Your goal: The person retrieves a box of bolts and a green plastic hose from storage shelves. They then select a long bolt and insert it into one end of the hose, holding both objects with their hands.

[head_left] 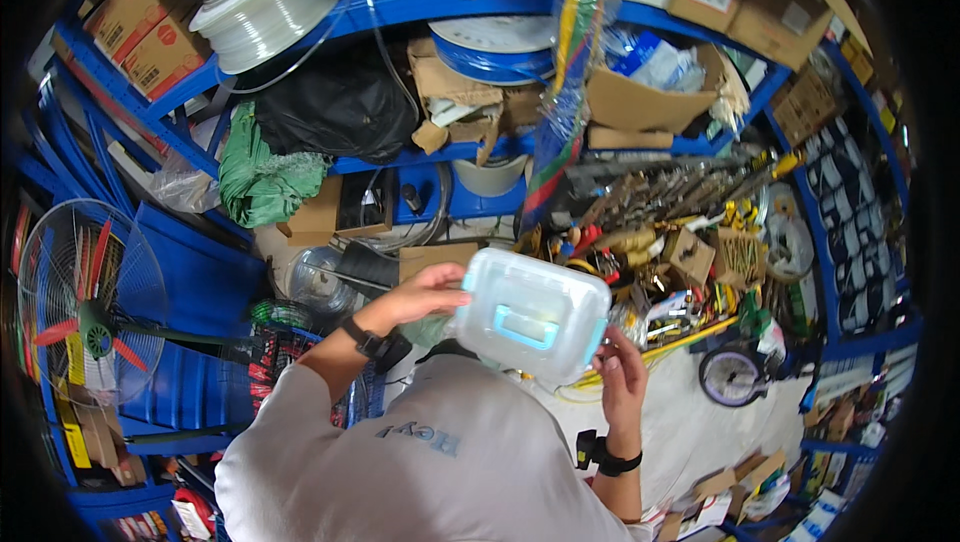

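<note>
A clear plastic storage box (535,352) with a light-blue carrying handle and light-blue side latches is held up in front of my chest, its lid toward me. My left hand (430,294) grips the box's left end, fingers pressed along the edge by the latch. At the opposite end, my right hand (622,377) has its fingers bent round the lower right corner, near the other latch; part of them is hidden behind the box. The box looks see-through, and I cannot make out anything inside it.
Blue shelves (400,4) carry wire spools (262,2), cartons (150,37) and a green bag (262,172). A standing fan (95,327) is at the left. Tools and small parts (640,262) crowd the far right, with a small wheel (730,376) on the pale floor (700,442).
</note>
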Action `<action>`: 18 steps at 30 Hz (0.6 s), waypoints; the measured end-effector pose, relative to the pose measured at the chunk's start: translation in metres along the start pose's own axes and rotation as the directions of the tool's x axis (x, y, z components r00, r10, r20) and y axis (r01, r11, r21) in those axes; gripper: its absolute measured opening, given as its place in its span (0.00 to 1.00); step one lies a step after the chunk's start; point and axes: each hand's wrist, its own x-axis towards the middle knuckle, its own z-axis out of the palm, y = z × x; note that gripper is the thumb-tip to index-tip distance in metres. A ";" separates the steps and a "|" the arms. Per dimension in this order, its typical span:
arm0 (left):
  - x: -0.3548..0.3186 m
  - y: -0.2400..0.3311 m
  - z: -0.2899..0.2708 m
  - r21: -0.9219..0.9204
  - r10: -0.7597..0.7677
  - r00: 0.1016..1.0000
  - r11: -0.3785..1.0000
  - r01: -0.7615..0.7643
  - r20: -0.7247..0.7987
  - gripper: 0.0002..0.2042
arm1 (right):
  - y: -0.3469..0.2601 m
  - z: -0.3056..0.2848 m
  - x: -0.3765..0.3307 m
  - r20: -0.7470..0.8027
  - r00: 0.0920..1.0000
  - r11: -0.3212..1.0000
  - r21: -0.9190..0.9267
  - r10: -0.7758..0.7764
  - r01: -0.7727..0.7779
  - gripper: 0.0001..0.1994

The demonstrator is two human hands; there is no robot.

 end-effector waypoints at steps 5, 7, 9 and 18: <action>-0.050 0.020 -0.066 -0.131 0.083 0.931 0.982 -0.137 -0.355 0.08 | 0.000 0.028 0.028 0.054 0.998 0.998 -0.058 -0.024 0.028 0.16; -0.069 0.026 -0.096 -0.162 0.140 0.842 0.952 -0.258 -0.521 0.07 | 0.004 0.032 0.032 0.014 1.000 0.999 -0.039 0.022 -0.022 0.14; -0.079 0.038 -0.124 -0.115 0.176 0.761 0.943 -0.312 -0.625 0.07 | 0.006 0.038 0.036 -0.003 0.999 0.998 -0.046 0.038 -0.038 0.13; -0.013 0.104 -0.272 -0.066 0.221 0.410 0.812 -0.580 -0.885 0.20 | 0.016 0.086 0.057 -0.065 0.986 0.983 -0.095 0.150 -0.156 0.12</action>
